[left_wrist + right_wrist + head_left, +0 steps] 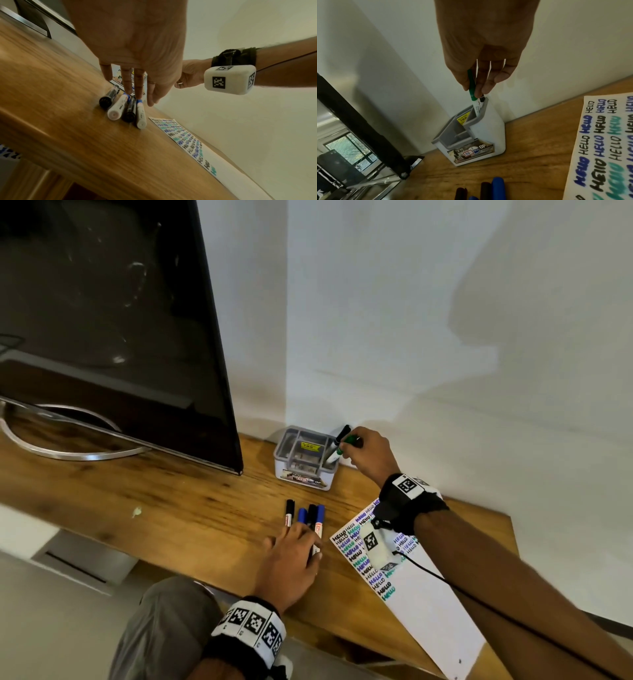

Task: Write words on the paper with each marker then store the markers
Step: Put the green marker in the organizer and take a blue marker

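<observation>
The green marker [473, 93] stands nearly upright with its long axis pointing down into the rear right compartment of the grey-and-white organiser box [304, 457], its lower end already inside the rim and its capped end pinched between the thumb and fingers of the right hand [370, 453], which is directly above that compartment. A black marker [342, 434] leans in the same compartment, touching or just beside the green one (which of the two cannot be told). In front of the organiser box, on the wooden desk [171, 508], four markers [306, 518] lie side by side, two black and two blue-capped, their long axes running toward the box. The left hand [291, 563] is at their near ends, fingers straight and spread, fingertips [139, 93] on or just above the barrels, holding nothing yet. It is the nearer hand to that row. The paper [421, 594], covered in HELLO, lies to the right of the row, in front of the box.
</observation>
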Available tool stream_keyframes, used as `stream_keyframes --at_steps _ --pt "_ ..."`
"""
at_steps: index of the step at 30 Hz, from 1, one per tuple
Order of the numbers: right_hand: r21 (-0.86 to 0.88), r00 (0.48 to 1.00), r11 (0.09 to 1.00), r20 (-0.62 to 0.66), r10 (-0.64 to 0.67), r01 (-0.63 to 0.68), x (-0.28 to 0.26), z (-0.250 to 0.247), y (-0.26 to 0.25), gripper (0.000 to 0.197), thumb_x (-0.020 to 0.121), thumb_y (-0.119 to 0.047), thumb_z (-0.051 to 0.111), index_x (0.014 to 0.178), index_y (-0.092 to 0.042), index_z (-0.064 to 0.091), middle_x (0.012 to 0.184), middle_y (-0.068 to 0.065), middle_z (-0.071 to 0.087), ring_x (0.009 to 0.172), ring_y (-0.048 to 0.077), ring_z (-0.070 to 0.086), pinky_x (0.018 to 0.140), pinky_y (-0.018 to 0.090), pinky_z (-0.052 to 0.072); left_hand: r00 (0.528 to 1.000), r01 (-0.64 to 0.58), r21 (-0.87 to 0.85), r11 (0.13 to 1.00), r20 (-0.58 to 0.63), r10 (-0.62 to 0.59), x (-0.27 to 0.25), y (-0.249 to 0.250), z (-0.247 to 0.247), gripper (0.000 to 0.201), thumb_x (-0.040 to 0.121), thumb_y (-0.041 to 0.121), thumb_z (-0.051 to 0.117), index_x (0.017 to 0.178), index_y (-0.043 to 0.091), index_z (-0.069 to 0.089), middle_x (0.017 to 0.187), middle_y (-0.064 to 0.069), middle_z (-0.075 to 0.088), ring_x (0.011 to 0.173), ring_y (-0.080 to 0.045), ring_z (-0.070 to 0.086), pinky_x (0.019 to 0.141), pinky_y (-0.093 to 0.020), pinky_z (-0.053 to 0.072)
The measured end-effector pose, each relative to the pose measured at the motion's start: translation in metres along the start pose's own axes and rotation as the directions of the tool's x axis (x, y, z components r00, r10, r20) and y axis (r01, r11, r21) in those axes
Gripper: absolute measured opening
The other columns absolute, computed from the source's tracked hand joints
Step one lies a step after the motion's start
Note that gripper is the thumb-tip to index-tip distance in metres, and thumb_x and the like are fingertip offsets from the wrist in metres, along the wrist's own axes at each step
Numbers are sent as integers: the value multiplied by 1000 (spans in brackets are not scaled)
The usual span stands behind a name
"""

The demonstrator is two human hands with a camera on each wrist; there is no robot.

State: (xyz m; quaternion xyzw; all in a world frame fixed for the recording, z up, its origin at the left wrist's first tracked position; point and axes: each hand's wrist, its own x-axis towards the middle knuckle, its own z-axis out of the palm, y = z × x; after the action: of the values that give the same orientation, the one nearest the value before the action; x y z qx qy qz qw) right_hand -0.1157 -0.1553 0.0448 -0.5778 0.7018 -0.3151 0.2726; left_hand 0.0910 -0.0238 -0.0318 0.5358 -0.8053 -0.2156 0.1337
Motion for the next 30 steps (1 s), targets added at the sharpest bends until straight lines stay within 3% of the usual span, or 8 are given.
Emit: stream_keyframes --at_steps 4,10,22,27,30 --pt "-13 1000 1000 18 0 0 2 6 3 27 76 -42 64 97 -28 71 90 2 75 87 22 72 81 47 60 1000 15 3 1000 -19 -15 2 -2 -1 20 97 41 47 115 38 56 125 15 47 118 -10 43 96 -38 31" --pt "-9 1000 1000 -21 -2 2 -5 5 8 20 78 -42 65 94 -31 70 82 -2 76 82 20 73 79 45 60 999 26 15 1000 -22 -26 3 -1 -1 19 96 41 48 113 38 56 125 15 48 118 -10 43 95 -37 30" --pt "-139 998 990 -52 -21 13 -9 11 6 21 87 -35 71 106 -28 70 90 -2 72 89 22 69 80 38 57 999 36 6 999 -21 -36 3 1 -3 20 97 40 49 115 38 56 127 14 47 119 -10 41 97 -37 28" --pt "-17 983 995 -156 93 -97 -21 5 21 28 88 -42 67 111 -28 63 91 0 73 85 18 67 79 35 54 998 54 22 998 -16 -53 6 2 -2 22 96 40 49 117 37 54 130 12 47 120 -11 41 99 -38 28" --pt "109 974 985 -165 154 -138 -47 7 29 15 93 -32 63 103 -20 64 83 1 74 77 17 69 71 32 52 998 67 52 996 -22 -66 6 2 -2 26 96 40 49 121 36 53 132 10 46 120 -12 41 99 -38 29"
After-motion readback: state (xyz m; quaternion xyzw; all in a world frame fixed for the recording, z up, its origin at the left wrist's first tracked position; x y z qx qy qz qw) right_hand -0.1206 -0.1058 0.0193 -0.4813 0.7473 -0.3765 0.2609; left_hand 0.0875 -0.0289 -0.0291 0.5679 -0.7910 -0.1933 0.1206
